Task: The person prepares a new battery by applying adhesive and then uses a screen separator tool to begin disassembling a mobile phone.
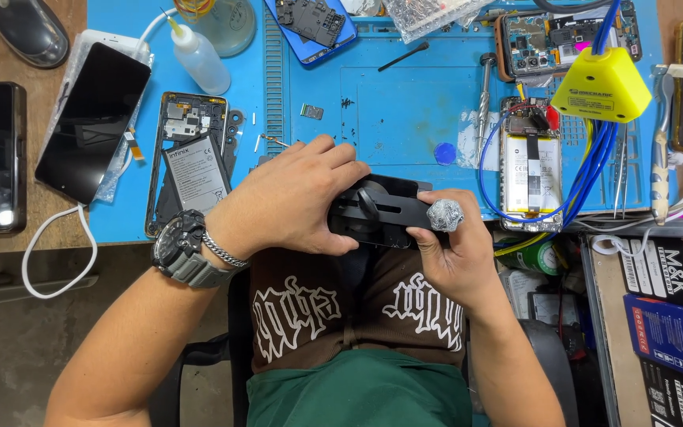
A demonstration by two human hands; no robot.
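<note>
Head view. At the near edge of the blue work mat (405, 111) the person grips a flat black phone part (381, 212) with both hands, just above the lap. The left hand (290, 202) lies over the part's left end, fingers curled down and closed on its upper edge, thumb underneath; a grey wristwatch (179, 249) and a chain bracelet (223, 251) sit on that wrist. The right hand (456, 257) pinches the part's right end between thumb and bent fingers, a large silver ring (444, 214) on one finger. Left of the hands lies an opened phone (191, 158) with its battery showing, beside a dark screen panel (92, 119). To the right, a second opened phone (531, 170) is ringed by blue wires (594, 170) under a yellow wedge-shaped device (601, 85). A clear squeeze bottle (199, 57) stands further back.
</note>
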